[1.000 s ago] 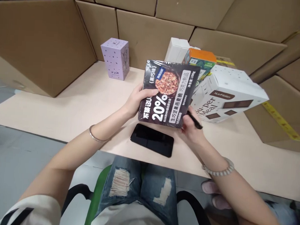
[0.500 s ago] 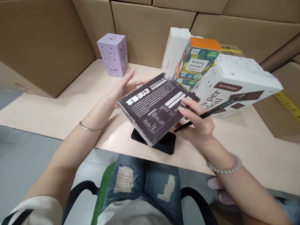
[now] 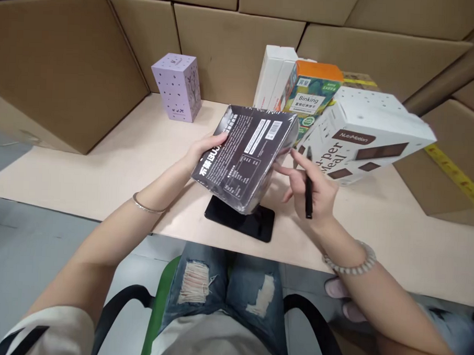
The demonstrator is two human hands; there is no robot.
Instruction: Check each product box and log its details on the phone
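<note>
I see the left hand [image 3: 201, 152] clamped on the dark box [image 3: 246, 151], held tilted over the phone [image 3: 254, 225] at the table [image 3: 104, 166] front edge. The right hand [image 3: 315, 194], curled round a pen [image 3: 308, 191], touches the box's right side.

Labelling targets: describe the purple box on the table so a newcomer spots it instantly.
Start at the pale table ringed by brown cartons. Near its far left corner a small box stands upright, apart from the cluster of packages on the right. It is the only lilac one, speckled with dark dots.
</note>
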